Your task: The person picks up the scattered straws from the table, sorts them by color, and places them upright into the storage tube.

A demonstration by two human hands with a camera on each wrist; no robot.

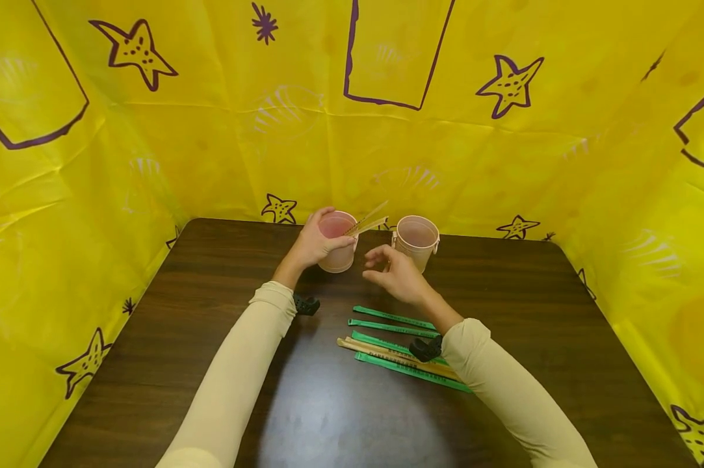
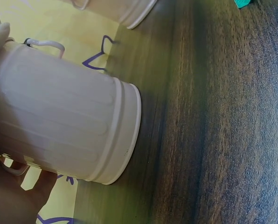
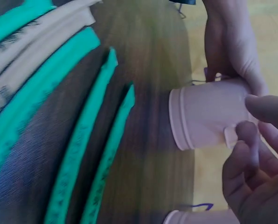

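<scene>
My left hand [image 1: 316,244] grips a small pink bucket [image 1: 336,261] by its rim, thumb on the near side. In the left wrist view this bucket [image 2: 59,112] has ribbed sides and small side handles. Slim tan paper-wrapped sticks [image 1: 370,225] lean out of it to the right. Between the two buckets is my right hand [image 1: 403,278], its fingers loosely bent and holding nothing. A second pink bucket [image 1: 417,234] stands just behind that hand. Green paper-wrapped sticks [image 1: 394,316] and tan paper-wrapped sticks [image 1: 381,350] lie on the table, partly under the right forearm.
The dark wood-grain table [image 1: 223,279] reaches back to a yellow backdrop [image 1: 305,143] with purple starfish drawings, which also encloses both sides. A black wrist camera [image 1: 426,349] on the right arm hangs over the wrapped sticks.
</scene>
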